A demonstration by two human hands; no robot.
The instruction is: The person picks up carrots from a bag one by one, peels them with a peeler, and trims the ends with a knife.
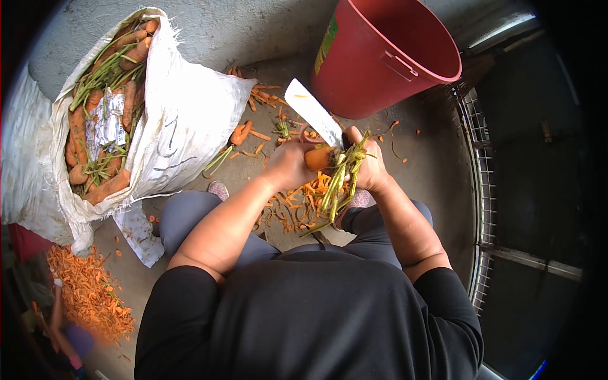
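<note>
An orange carrot [318, 159] with a leafy green top is held in my left hand [290, 166], its fingers closed round it. My right hand [373, 166] is closed on the handle end of a knife [315, 114], whose broad pale blade points up and to the left. The green stems [342, 180] hang down between my two hands, against my right hand. The blade's lower end is at the top of the carrot, where the stems begin. Most of the knife's handle is hidden by my right hand.
A white sack [183, 120] of carrots stands at the left, beside another pale sack [25, 152]. A red bucket [361, 69] is at the upper right. Peelings [291, 209] lie on the floor, with a larger pile [88, 294] at lower left near another person's arm [58, 316].
</note>
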